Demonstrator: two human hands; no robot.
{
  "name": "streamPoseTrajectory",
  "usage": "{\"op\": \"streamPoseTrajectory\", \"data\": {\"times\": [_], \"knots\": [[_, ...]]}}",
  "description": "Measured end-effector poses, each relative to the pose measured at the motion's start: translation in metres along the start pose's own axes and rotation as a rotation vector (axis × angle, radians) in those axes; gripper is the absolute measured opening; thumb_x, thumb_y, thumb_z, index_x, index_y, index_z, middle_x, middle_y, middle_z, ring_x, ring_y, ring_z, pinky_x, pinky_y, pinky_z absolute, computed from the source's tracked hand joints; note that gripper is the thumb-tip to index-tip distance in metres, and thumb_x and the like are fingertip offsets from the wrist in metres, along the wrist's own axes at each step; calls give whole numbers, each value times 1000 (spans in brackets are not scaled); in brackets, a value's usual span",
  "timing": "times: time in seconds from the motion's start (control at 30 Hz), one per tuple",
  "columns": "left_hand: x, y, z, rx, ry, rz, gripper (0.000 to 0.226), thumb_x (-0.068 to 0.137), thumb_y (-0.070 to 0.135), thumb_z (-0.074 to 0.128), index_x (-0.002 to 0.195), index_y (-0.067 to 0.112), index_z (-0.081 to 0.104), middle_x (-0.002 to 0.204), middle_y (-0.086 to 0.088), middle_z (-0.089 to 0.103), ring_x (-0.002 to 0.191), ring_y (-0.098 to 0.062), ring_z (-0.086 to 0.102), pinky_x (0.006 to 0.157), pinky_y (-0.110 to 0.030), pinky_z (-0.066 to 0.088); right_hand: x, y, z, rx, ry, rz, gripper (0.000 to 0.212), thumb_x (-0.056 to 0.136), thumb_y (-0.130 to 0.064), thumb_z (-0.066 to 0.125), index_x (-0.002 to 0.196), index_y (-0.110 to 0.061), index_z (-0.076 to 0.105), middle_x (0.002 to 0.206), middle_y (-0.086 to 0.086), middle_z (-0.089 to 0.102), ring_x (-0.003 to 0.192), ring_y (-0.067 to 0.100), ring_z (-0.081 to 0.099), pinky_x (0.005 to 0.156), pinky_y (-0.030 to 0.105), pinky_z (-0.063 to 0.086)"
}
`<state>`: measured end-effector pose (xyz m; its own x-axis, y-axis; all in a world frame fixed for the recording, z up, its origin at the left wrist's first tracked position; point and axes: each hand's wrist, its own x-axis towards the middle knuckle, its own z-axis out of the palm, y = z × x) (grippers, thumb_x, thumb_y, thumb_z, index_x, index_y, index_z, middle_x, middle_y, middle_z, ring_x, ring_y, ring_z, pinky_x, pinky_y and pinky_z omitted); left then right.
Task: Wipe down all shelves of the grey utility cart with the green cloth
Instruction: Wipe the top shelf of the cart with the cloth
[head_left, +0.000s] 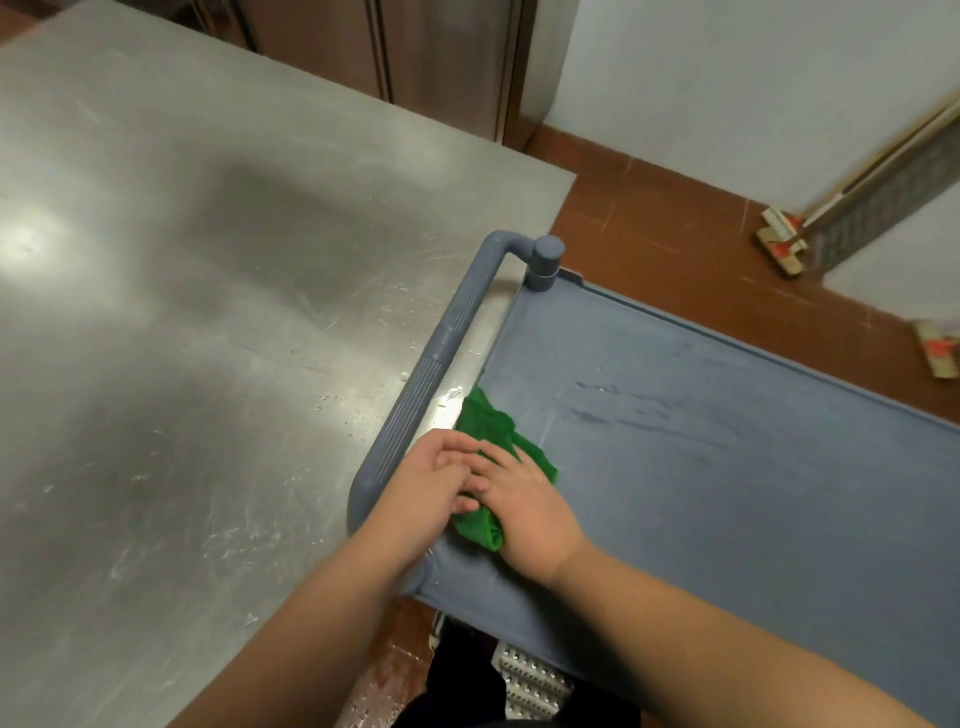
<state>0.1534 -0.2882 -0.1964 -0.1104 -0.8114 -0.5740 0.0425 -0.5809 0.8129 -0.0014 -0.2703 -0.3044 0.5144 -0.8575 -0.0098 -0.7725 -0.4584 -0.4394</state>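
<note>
The grey utility cart's top shelf (727, 467) fills the right half of the view, with damp streaks across its middle. The green cloth (485, 423) lies bunched on the shelf's left end, next to the cart's handle (426, 384). My right hand (524, 506) lies flat on the cloth, fingers straight, pressing it onto the shelf. My left hand (436, 480) rests beside it with its fingers on the cloth's left edge, touching the right hand's fingers. The lower shelves are hidden under the top one.
A steel table (208, 312) stands against the cart's handle on the left. Brooms (784, 239) lean on the white wall at the far right over a brown tiled floor (675, 234). A perforated metal piece (530, 686) shows below the cart's near edge.
</note>
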Motion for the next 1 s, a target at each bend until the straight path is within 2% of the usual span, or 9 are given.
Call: {"op": "streamPoseTrajectory", "data": {"times": [0.13, 0.27, 0.37, 0.53, 0.63, 0.73, 1.0], "knots": [[-2, -4, 8, 32, 21, -6, 29, 90, -11, 39, 97, 12, 56, 89, -8, 64, 71, -15, 63, 60, -24, 50, 21, 21, -11, -131, 57, 104, 45, 84, -29, 62, 129, -29, 56, 151, -2, 44, 146, 25, 29, 117, 54, 24], [-2, -9, 25, 62, 48, -20, 30, 88, -11, 38, 99, 10, 56, 88, -6, 64, 68, -13, 63, 58, -22, 50, 37, 48, -33, -8, 87, 307, 55, 83, -16, 65, 136, -25, 54, 158, 1, 32, 150, 29, 18, 117, 47, 29], [-1, -11, 47, 103, 46, -34, 31, 88, -12, 36, 99, 10, 54, 87, -6, 63, 65, -12, 62, 55, -21, 50, 27, 64, -46, -11, 74, 329, 53, 86, -10, 59, 137, -23, 55, 161, 1, 28, 151, 27, 14, 117, 45, 28], [-1, -13, 100, 150, 6, -23, 32, 87, -13, 36, 95, 13, 53, 87, -5, 62, 63, -11, 61, 55, -21, 48, -28, 95, -57, -60, 84, 398, 54, 93, -7, 51, 144, -22, 48, 163, -2, 21, 152, 24, 9, 120, 41, 23], [-4, -14, 137, 174, -19, -2, 30, 88, -12, 37, 95, 13, 54, 87, -4, 62, 64, -10, 62, 58, -23, 49, -63, 120, -64, -67, 122, 458, 57, 90, -5, 54, 145, -21, 48, 163, -1, 23, 152, 25, 9, 119, 42, 24], [-9, -17, 180, 197, -56, 3, 30, 88, -12, 37, 96, 12, 53, 87, -5, 61, 66, -12, 61, 55, -21, 49, -103, 145, -74, -72, 114, 516, 57, 90, -7, 55, 144, -21, 47, 163, -1, 23, 152, 25, 9, 118, 44, 26], [-30, -38, 302, 264, -159, 4, 28, 92, -10, 35, 95, 12, 52, 87, -5, 61, 67, -14, 61, 59, -26, 49, -226, 208, -104, -70, 155, 658, 58, 86, -8, 61, 142, -19, 51, 160, 0, 29, 151, 27, 15, 117, 42, 30]]}}
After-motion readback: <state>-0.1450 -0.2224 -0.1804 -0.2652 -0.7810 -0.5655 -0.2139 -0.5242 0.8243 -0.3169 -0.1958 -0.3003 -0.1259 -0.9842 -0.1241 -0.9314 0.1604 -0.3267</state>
